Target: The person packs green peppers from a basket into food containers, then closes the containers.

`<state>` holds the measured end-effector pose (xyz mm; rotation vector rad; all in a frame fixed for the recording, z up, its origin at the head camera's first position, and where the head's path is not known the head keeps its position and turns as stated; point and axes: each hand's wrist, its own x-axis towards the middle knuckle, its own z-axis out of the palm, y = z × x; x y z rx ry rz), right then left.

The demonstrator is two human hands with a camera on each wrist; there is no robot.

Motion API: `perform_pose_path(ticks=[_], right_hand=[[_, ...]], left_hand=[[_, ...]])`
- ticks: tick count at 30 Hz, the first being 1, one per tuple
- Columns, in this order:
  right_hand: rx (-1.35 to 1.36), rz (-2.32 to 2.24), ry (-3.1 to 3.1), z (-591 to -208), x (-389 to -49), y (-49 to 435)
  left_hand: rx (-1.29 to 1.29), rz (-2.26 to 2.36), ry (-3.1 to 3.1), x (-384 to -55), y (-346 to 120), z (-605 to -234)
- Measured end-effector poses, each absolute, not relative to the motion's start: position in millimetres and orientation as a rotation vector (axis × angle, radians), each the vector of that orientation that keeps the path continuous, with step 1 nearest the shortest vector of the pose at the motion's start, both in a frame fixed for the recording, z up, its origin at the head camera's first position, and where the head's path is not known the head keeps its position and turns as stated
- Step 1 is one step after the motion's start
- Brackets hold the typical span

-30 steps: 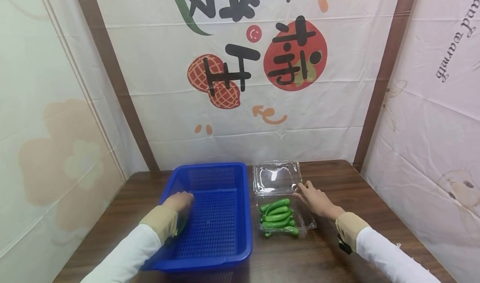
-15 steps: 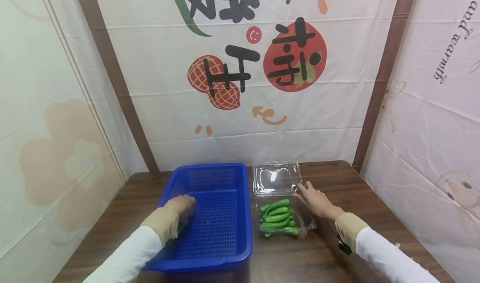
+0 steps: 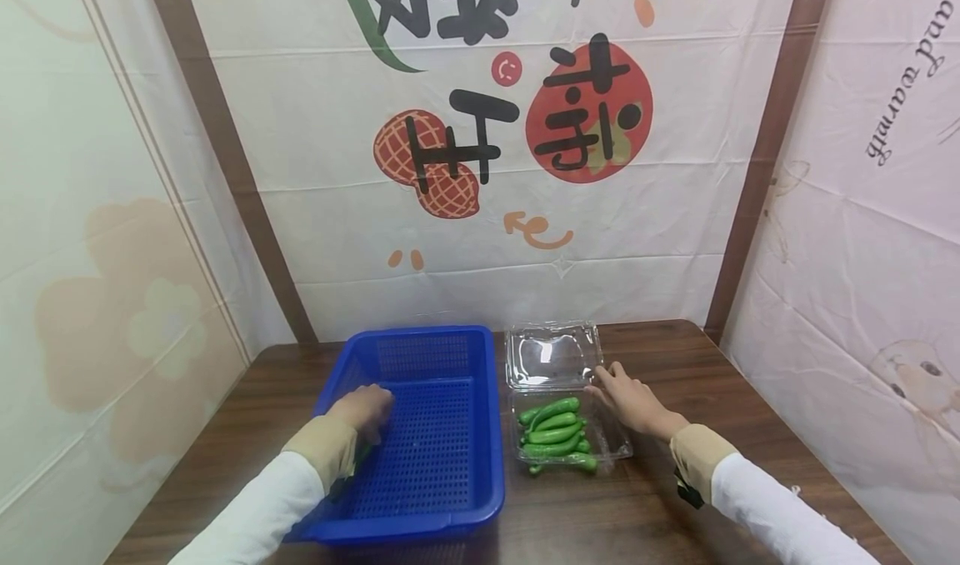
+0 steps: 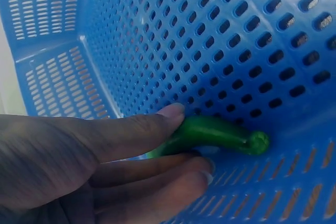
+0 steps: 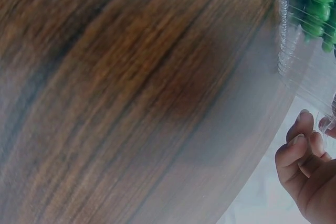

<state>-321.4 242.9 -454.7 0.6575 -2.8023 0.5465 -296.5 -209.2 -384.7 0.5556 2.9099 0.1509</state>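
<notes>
Inside the blue plastic basket (image 3: 497,457), my left hand (image 3: 363,408) pinches a curved green chili pepper (image 4: 218,132) between thumb and fingers. The left wrist view shows its blunt stem end pointing away, low against the perforated basket wall. To the right stands an opened clear plastic clamshell box (image 3: 611,436), its lid (image 3: 553,357) tipped back. Several green chili peppers (image 3: 555,434) lie heaped in its left part. My right hand (image 3: 633,400) holds the box's right edge near the hinge; in the right wrist view its curled fingers (image 5: 294,153) meet the clear plastic.
Basket and box stand side by side on a dark wooden table (image 3: 675,365). Behind them hangs a white printed cloth (image 3: 315,232), with more cloth at left and right. Brown strips (image 3: 772,148) run down the corners.
Within the basket my left hand has shifted slightly right, around the pepper. The right hand, box and heaped peppers look unmoved.
</notes>
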Motion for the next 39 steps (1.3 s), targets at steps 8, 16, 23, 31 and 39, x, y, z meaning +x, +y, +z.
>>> perform_pose_path(ticks=[8,16,23,31,39], right_hand=[[0.663,0.562,-2.805,-455.5,-321.5,243.3],[0.670,0.547,-2.796,-457.2,-321.8,243.5],[0.677,0.546,-2.775,-456.8,-321.5,244.0],[0.679,0.546,-2.781,-456.3,-321.3,243.9],[0.675,0.562,-2.785,-455.8,-321.2,244.5]], left_hand=[[0.629,0.172,2.926,-296.7,-199.6,-378.9],[0.555,0.210,2.875,-296.9,-185.2,-370.0],[0.548,0.206,2.824,-304.2,-174.0,-369.6],[0.724,0.114,2.867,-318.1,-167.1,-373.2],[0.844,0.192,2.852,-322.0,-155.6,-370.3]])
